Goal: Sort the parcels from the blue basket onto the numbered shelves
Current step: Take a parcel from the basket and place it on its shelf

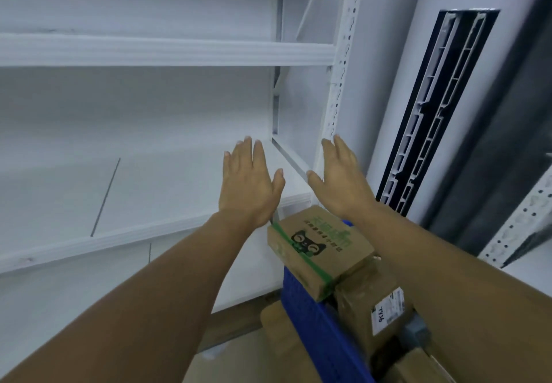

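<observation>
Sitting below left hand [249,185], right hand [340,179]: parcel [319,248].

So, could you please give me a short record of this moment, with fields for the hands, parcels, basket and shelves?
left hand: open, holding nothing, in front of the middle shelf
right hand: open, holding nothing, by the shelf upright
blue basket: lower right, holds cardboard parcels
top parcel: cat-face print, green tape, tilted at the basket's rim
labelled parcel: beside it in the basket, white label
shelves: no parcels on the visible parts; no numbers visible
</observation>
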